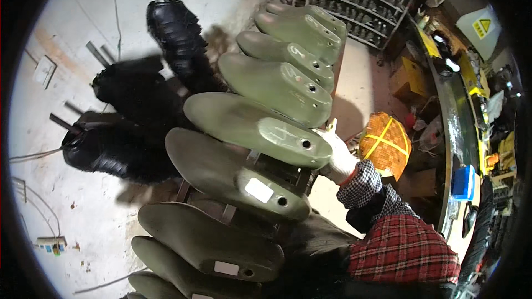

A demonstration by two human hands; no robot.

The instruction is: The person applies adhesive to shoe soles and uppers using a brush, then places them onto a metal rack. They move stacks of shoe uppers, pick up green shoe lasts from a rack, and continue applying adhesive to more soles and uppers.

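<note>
My right hand [341,157], in a white glove with a red cuff edge, is at the heel end of a green shoe last [238,119]. A finger or thumb points up beside the heel; the other fingers are hidden, so its grip cannot be made out. Just nearer lies another green shoe last [208,169] with a white label and a round hole. More lasts lie in a row on a rack, toes to the left. Beyond their toes, black shaggy boots [177,38] sit on metal rods. My left hand is out of view.
A white wall [66,149] with wires closes off the left. An orange-brown bundle [385,144] with yellow straps lies right of my hand. Metal shelves [354,0] with small dark items stand at the back. A cluttered bench [449,116] runs along the right, with a blue box [464,182].
</note>
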